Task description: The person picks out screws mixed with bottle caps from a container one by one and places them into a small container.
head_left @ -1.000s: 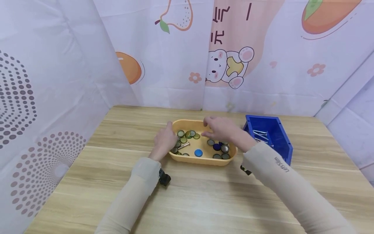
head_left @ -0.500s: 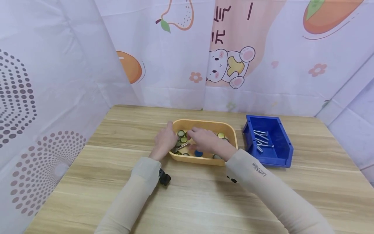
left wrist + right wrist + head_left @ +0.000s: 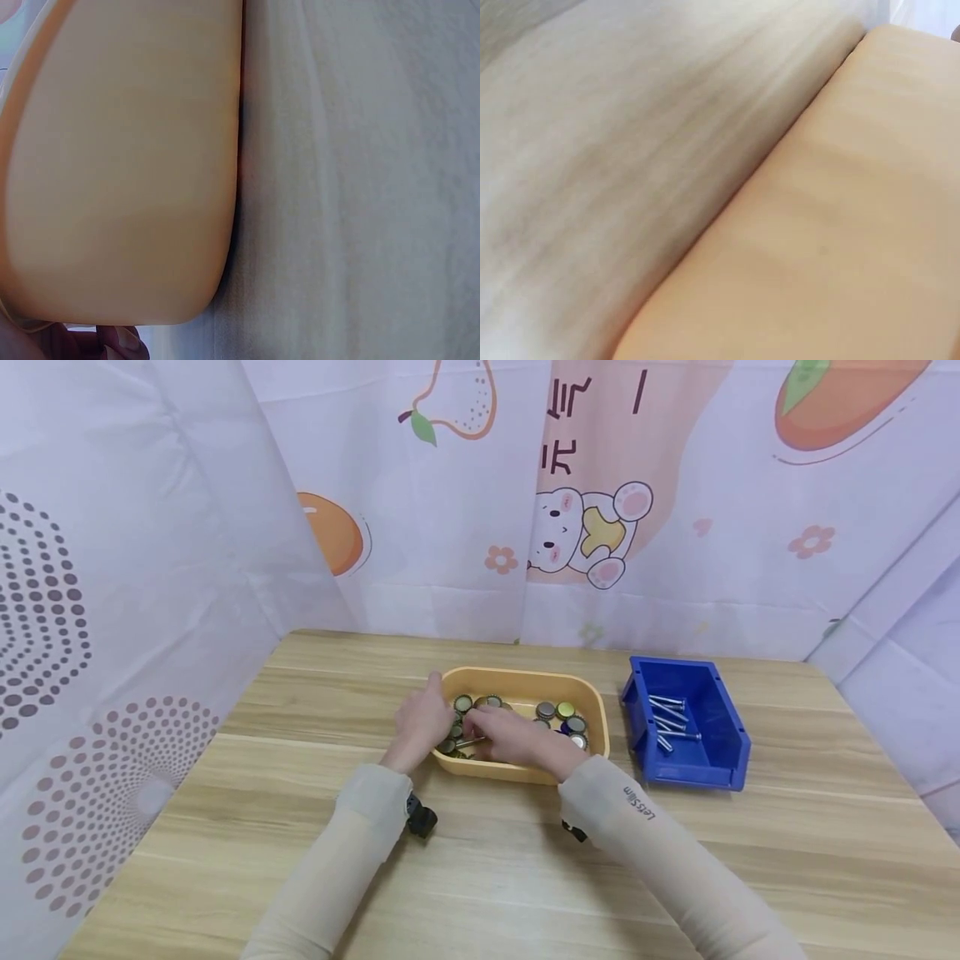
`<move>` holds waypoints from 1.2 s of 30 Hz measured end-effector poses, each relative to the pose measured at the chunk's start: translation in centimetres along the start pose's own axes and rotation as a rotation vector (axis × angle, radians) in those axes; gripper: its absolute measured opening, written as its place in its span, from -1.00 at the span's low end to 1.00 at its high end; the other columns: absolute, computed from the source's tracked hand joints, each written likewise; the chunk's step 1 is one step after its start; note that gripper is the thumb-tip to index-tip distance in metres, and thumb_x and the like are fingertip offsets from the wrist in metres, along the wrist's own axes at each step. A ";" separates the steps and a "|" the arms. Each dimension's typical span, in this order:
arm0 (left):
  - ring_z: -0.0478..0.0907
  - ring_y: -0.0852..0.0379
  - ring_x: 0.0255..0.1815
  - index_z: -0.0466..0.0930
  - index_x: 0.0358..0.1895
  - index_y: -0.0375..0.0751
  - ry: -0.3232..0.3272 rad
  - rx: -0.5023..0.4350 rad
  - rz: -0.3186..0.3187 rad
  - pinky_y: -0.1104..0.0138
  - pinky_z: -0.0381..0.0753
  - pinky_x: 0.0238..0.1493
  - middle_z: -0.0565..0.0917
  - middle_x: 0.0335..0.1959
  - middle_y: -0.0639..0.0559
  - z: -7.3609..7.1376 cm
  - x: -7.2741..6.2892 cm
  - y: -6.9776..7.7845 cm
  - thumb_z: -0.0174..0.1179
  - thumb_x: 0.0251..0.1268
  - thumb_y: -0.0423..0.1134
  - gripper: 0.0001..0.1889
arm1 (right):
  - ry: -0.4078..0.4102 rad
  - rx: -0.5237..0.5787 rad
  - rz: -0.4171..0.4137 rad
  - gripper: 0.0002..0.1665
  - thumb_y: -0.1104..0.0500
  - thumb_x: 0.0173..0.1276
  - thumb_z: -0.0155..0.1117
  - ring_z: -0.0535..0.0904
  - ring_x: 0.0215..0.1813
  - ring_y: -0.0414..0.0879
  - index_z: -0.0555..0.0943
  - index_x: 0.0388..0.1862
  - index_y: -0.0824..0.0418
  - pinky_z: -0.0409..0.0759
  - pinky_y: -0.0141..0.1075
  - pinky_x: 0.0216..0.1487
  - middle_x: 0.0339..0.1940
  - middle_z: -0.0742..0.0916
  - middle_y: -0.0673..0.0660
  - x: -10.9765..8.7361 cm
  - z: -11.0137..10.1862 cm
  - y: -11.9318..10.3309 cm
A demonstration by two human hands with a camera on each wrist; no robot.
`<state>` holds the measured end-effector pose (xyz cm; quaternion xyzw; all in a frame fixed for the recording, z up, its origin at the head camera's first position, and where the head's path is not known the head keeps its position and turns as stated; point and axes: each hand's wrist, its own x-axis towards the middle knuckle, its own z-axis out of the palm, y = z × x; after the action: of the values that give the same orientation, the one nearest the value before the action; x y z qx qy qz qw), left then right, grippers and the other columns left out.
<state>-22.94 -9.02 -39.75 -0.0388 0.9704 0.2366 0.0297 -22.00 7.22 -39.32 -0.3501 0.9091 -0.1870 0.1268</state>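
Note:
A shallow orange plastic tray (image 3: 525, 677) stands on the table with several bottle caps (image 3: 565, 710) in it. My left hand (image 3: 425, 717) grips the tray's left end; in the left wrist view its fingers (image 3: 124, 341) show beyond the tray's outer wall. My right hand (image 3: 504, 732) reaches down into the tray's left half. Its bent fingers are at the end of a silver screw (image 3: 469, 742) lying among the caps, pinching it there; the fingertips are partly hidden by the hand. In the right wrist view the tray's outer wall (image 3: 832, 225) fills the right side.
Right of the tray stands a blue plastic bin (image 3: 723, 718) holding several silver screws (image 3: 667, 718). Both rest on a wood-grain table (image 3: 480, 868). A printed curtain (image 3: 420, 585) hangs behind the table's back edge.
My right hand has moved left and down, from above the tray's right half to the screw at its left. The screw's near end has swung slightly lower. My left hand stays on the tray.

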 end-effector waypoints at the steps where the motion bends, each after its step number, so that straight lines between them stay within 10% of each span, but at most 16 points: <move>1: 0.56 -0.09 -0.39 0.29 0.25 -0.11 0.001 0.001 0.001 0.20 0.39 -0.51 0.63 -0.30 -0.21 0.0 0.0 0.0 0.03 0.29 -0.26 -0.55 | -0.010 0.005 -0.001 -0.73 0.20 0.29 0.38 0.57 -0.08 -0.07 0.58 -0.06 0.17 0.57 -0.17 0.00 -0.12 0.64 0.09 0.0 0.0 0.1; 36: 0.55 -0.08 -0.42 0.30 0.26 -0.12 0.002 -0.019 -0.004 0.21 0.40 -0.54 0.62 -0.30 -0.20 -0.2 -0.4 0.2 0.06 0.30 -0.25 -0.55 | -0.231 -0.029 0.109 -0.88 0.16 0.37 0.29 0.53 -0.26 -0.13 0.58 -0.15 -0.03 0.49 -0.25 -0.18 -0.28 0.68 -0.01 -0.9 -1.1 0.7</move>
<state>-22.58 -8.89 -39.47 -0.0414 0.9680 0.2456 0.0289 -22.22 8.61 -38.52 -0.3212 0.9087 -0.1251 0.2355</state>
